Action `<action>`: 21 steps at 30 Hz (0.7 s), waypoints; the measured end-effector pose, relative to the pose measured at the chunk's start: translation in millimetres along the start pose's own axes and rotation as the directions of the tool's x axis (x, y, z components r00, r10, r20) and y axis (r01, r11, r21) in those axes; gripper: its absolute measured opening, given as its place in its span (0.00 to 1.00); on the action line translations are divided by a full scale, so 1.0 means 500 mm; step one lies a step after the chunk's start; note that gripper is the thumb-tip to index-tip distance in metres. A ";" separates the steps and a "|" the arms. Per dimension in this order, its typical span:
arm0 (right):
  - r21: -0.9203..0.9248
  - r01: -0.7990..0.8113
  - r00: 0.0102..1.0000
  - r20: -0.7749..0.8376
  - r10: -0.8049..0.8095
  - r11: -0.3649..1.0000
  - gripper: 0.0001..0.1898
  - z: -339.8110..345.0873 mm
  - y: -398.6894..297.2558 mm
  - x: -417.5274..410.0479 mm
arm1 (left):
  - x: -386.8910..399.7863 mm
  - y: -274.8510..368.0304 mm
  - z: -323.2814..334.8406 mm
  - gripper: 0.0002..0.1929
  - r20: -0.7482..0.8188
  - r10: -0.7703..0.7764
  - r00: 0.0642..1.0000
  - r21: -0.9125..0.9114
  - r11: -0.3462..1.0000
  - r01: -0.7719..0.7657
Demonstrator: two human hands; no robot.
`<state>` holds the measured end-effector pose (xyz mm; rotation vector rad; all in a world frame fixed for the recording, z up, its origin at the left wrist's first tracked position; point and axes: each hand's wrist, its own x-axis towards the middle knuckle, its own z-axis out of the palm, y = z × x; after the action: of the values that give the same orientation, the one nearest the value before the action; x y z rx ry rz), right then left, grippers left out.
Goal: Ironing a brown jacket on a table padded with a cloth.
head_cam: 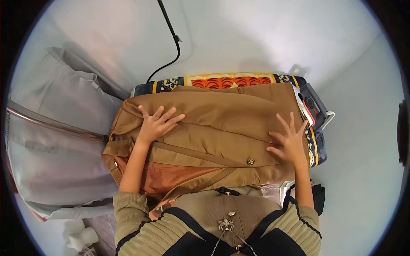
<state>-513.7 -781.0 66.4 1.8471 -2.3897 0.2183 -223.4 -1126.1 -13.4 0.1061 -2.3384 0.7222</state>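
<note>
A brown blazer (205, 134) lies spread over a board covered with a patterned cloth (230, 81). My left hand (158, 123) rests with fingers spread on the blazer's sleeve side, near the shoulder. Toward the hem, my right hand (290, 140) is spread over the fabric, its thumb and fingers apart. Neither hand grips anything. One round dark-and-gold button (250, 162) shows on the blazer's front edge. Between the lapels, the orange-brown lining (176, 179) is visible. The sleeve lies lengthwise along the blazer, with a few soft creases.
At the board's right end sits a grey metal rest (315, 105) with a device in it, partly hidden. Light grey cloth (64, 134) hangs at left behind a metal rail (57, 124). A black cable (178, 48) runs down the pale wall. A white object (83, 238) stands below left.
</note>
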 end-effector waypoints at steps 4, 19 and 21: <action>-0.087 0.002 0.986 -0.166 -0.016 0.996 0.14 0.067 0.021 -0.035 | -0.003 -0.017 0.005 0.23 0.068 -0.016 0.998 0.112 0.994 0.008; -0.012 -0.297 0.924 -0.257 0.284 0.955 0.17 0.014 0.055 -0.047 | 0.109 -0.018 -0.156 0.19 0.197 -0.060 0.978 -0.461 0.875 0.147; -0.125 -0.314 0.943 -0.155 0.295 0.941 0.22 0.032 0.066 -0.019 | 0.178 -0.019 -0.115 0.16 0.125 -0.094 0.988 -0.378 0.916 0.135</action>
<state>-543.2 -766.9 47.6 1.3487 -2.5108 0.1788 -255.3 -1093.7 82.9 0.1065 -2.5038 0.1919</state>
